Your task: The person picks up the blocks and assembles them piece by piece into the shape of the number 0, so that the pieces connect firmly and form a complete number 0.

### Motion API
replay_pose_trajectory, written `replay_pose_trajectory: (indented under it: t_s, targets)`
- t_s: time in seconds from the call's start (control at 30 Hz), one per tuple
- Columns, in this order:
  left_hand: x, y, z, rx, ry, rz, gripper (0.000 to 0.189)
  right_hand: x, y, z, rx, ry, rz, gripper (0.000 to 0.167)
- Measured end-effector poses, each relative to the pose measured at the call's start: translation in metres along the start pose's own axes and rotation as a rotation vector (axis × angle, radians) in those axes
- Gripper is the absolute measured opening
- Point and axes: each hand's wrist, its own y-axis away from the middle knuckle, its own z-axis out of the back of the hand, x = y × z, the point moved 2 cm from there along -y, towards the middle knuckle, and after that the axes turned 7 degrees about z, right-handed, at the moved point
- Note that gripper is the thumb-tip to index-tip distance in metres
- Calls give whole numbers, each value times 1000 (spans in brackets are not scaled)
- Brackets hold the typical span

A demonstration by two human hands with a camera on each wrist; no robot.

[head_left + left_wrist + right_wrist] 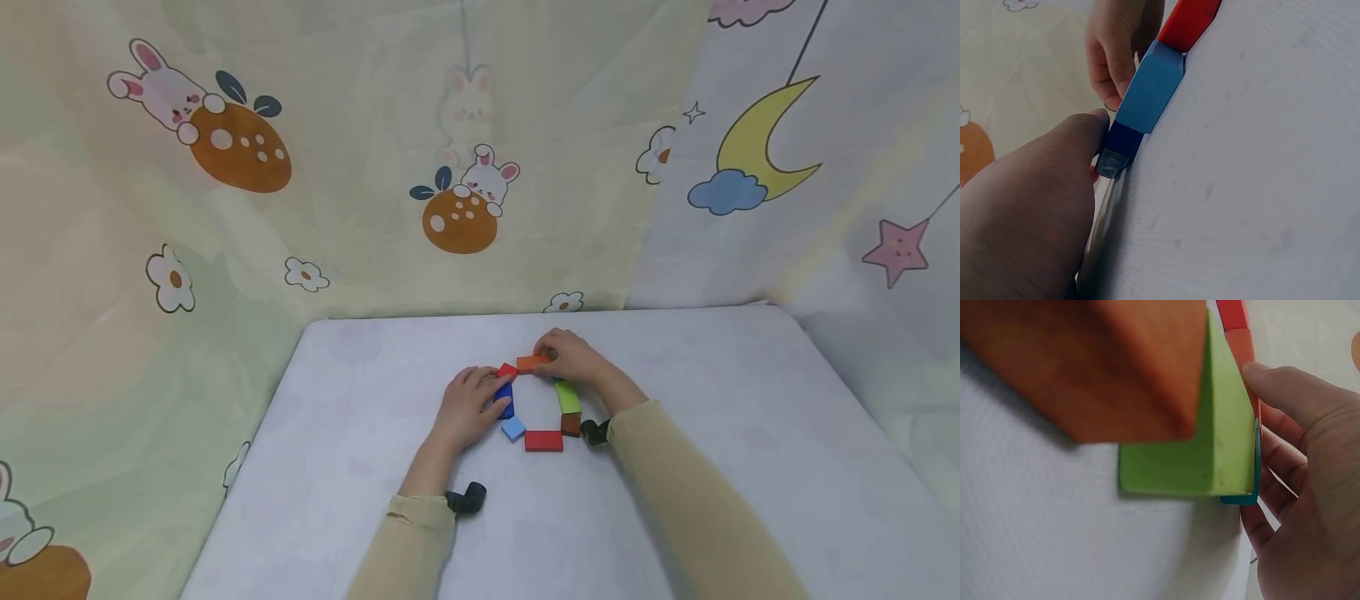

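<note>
Coloured blocks form a ring on the table. My left hand (465,410) lies at its left side, thumb against the dark blue block (506,402) and forefinger reaching to a small red block (507,369). At the far side my right hand (576,360) pinches the orange block (528,364), thumb in front and fingers behind, as the right wrist view shows. Beside those fingers is a teal block (1241,499), mostly hidden by the lime green block (567,397). A light blue block (1152,87) shows close to my left thumb.
The ring's near side has a long red block (543,441) and a brown block (571,425). A white cloth covers the table (330,467). Patterned fabric (360,167) hangs behind it and at the sides. Black wrist cameras sit at both cuffs.
</note>
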Motion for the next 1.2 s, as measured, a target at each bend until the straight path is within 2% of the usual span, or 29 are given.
replay_pose_trajectory:
  t_s: [0.13, 0.3, 0.5, 0.67, 0.77, 0.97, 1.07, 1.2]
  targets:
    - [0, 0, 1, 2, 7, 2, 52, 0, 2, -1, -4, -27, -14, 35]
    - [1, 2, -1, 14, 12, 2, 53, -4, 15, 1, -50, -119, -47, 42]
    - [0, 1, -3, 9, 23, 10, 53, -21, 50, 8, -141, -201, -83, 35]
    - [1, 2, -3, 20, 34, 13, 53, -42, 83, 4, -231, -263, -130, 30]
    - [3, 1, -1, 19, 36, 17, 53, -49, 95, 1, -271, -314, -153, 30]
    - [7, 1, -2, 23, 30, 32, 54, -51, 100, -6, -284, -368, -189, 38]
    - [10, 2, -4, 30, 35, 34, 55, -49, 101, -9, -275, -370, -220, 38]
    - [13, 2, -4, 26, 58, 43, 57, -44, 100, -8, -275, -359, -223, 36]
